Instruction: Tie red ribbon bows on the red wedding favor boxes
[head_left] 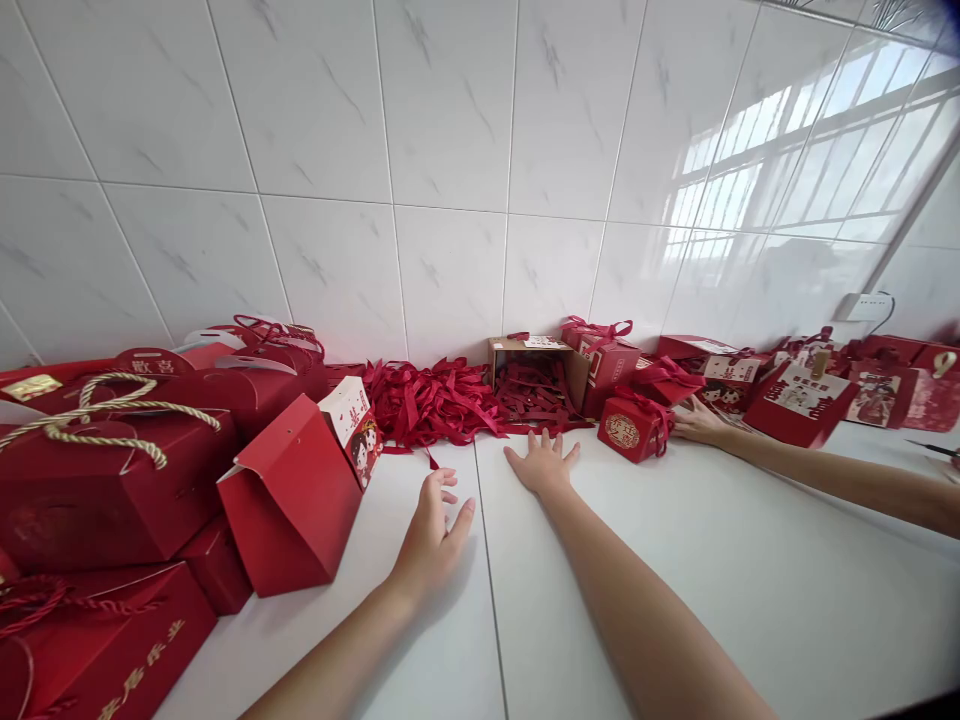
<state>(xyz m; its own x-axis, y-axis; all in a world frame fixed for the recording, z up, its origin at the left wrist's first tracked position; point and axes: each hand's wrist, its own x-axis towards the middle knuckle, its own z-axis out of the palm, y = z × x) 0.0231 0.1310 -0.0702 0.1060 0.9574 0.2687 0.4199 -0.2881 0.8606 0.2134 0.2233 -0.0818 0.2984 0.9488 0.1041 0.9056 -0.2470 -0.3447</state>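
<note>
My left hand (437, 528) hovers over the white table with its fingers loosely curled and thumb apart, nothing in it. Farther forward, my right hand (545, 464) is spread out with its fingertips at the front edge of the ribbons, and it holds nothing. Beyond my hands lies a heap of red ribbons (431, 395). An open cardboard box (577, 375) on its side has dark red ribbon pieces (534, 392) in its mouth. A small red gift box (634, 428) with a gold emblem and a ribbon bow stands right of my right hand.
At the left are stacked red gift boxes (112, 500), one with gold rope handles, and a red folded carton (296, 500). Another person's hand (697, 420) reaches in from the right behind the small box. More red boxes (799, 400) line the tiled wall (450, 270).
</note>
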